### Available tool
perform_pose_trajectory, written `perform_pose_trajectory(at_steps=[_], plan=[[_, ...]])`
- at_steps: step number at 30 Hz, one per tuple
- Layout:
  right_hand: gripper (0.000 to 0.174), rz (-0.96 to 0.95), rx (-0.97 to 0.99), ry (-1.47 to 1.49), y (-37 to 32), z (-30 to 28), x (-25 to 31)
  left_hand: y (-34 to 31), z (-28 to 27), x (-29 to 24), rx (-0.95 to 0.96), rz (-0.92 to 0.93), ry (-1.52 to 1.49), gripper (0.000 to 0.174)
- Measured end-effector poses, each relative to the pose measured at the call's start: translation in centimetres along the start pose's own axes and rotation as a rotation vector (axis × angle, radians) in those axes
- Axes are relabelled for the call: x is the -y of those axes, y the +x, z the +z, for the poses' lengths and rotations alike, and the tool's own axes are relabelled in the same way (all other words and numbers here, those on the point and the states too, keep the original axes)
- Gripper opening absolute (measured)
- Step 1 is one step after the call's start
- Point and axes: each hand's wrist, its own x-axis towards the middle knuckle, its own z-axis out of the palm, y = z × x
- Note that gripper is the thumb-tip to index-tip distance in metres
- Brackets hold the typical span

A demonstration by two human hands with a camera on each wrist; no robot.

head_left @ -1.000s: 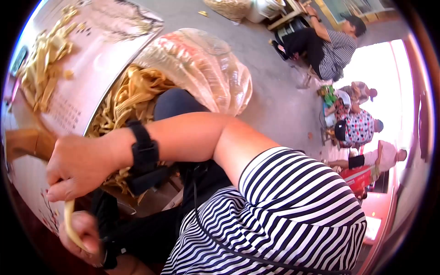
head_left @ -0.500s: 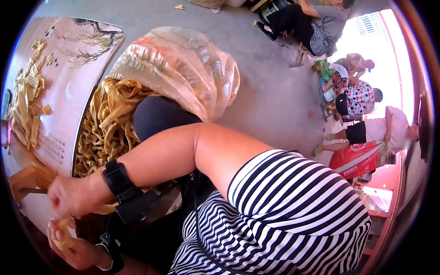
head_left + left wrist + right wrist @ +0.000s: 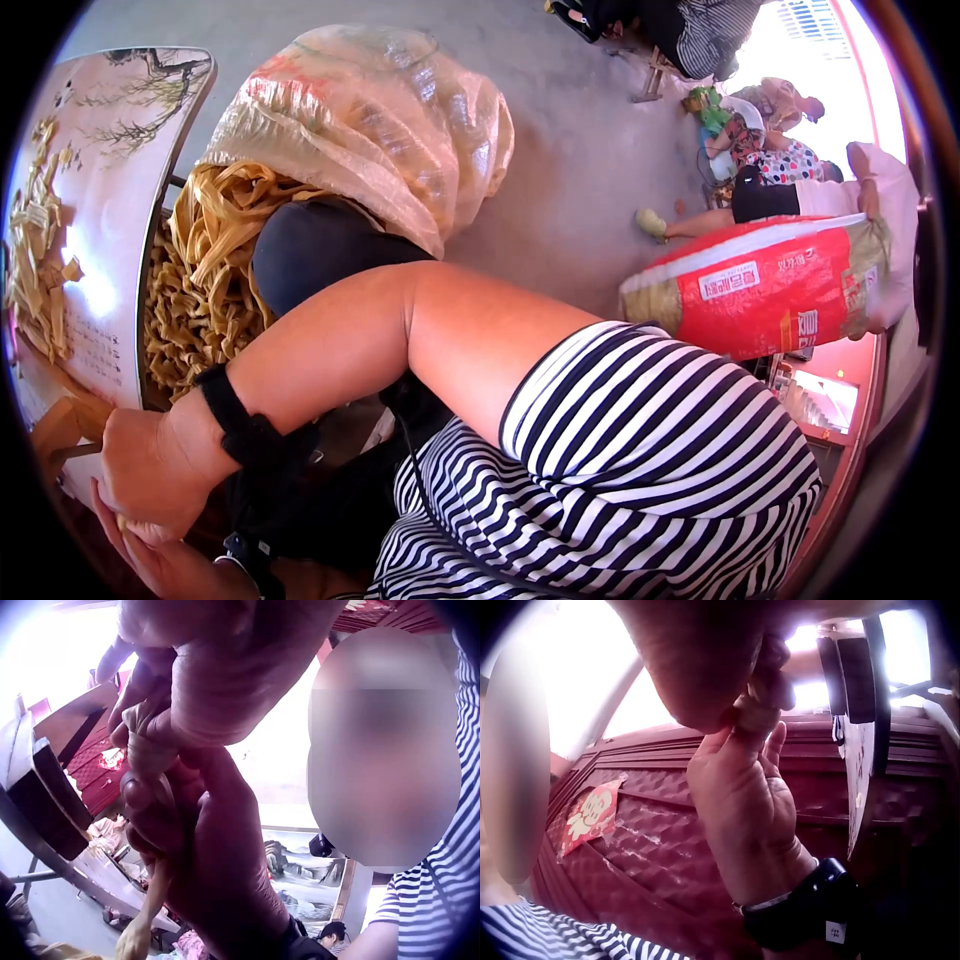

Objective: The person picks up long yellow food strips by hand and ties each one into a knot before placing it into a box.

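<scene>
My right hand point(image 3: 155, 475), its arm wearing a black strap, meets my left hand point(image 3: 165, 565) at the lower left of the head view. Seen from the left wrist, both hands pinch a pale, twisted strip point(image 3: 146, 754) where they meet. The left hand point(image 3: 217, 667) is above, the right hand point(image 3: 225, 847) below, and a tail of strip hangs from the right fingers. From the right wrist, the right hand point(image 3: 697, 660) covers much of the strip point(image 3: 757, 716), and the left hand point(image 3: 746, 802) rises from below, palm showing.
A painted table point(image 3: 110, 250) bears loose yellowish strips point(image 3: 38, 250). Beside it lies a heap of tan strips point(image 3: 195, 330), with a translucent plastic bag point(image 3: 370, 120) next to my dark knee point(image 3: 320, 250). A person carries a red sack point(image 3: 765, 285) at the right; others sit behind.
My hands were apart with the strip stretched between them; now they are together. The person with the red sack has come closer. The head view has shifted, the table now farther left.
</scene>
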Motion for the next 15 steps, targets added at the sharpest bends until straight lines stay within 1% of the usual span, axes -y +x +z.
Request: perform_pose_trajectory(at_steps=[2,4,5,7,8,10,11,12,13,14,15], plan=[[0.032,0.002,-0.008,-0.038,-0.1,-0.6,0.0,0.1,0.3,-0.3,0.003,0.027,0.024,0.033],[0.031,0.042,0.013,0.006,-0.2,-1.0,0.1,0.0,0.2,-0.7,-0.014,0.058,0.044,0.032],[0.030,0.058,0.031,0.029,-0.2,-1.6,0.1,-2.0,-0.3,3.4,0.066,0.086,-0.019,0.026],[0.028,0.009,0.024,0.042,0.0,-1.3,-0.8,-2.0,0.3,2.9,-0.003,0.091,-0.159,0.029],[0.027,-0.065,0.027,0.083,0.9,-0.3,-0.9,-1.8,-0.3,2.8,-0.052,0.091,-0.169,0.031],[0.025,-0.398,-0.070,0.392,0.6,-0.2,-0.9,-2.1,-1.9,2.6,-0.055,-0.018,-0.316,0.036],[0.023,-0.343,0.013,0.713,0.7,0.5,-0.5,-2.9,-3.1,3.3,-0.107,-0.192,-0.528,0.041],[0.026,-0.015,0.190,0.999,0.1,-0.7,0.3,-3.1,-3.2,3.3,-0.137,-0.291,-0.880,0.031],[0.031,0.237,0.365,1.007,0.2,-3.5,1.3,-3.5,-2.8,3.8,-0.272,-0.384,-1.227,0.025],[0.031,0.352,0.428,0.891,0.7,-3.8,1.0,-2.9,-2.6,4.1,-0.226,-0.329,-1.263,0.018],[0.031,0.415,0.443,0.905,0.8,-4.4,1.4,-2.9,-2.0,4.0,-0.296,-0.390,-1.299,0.018]])
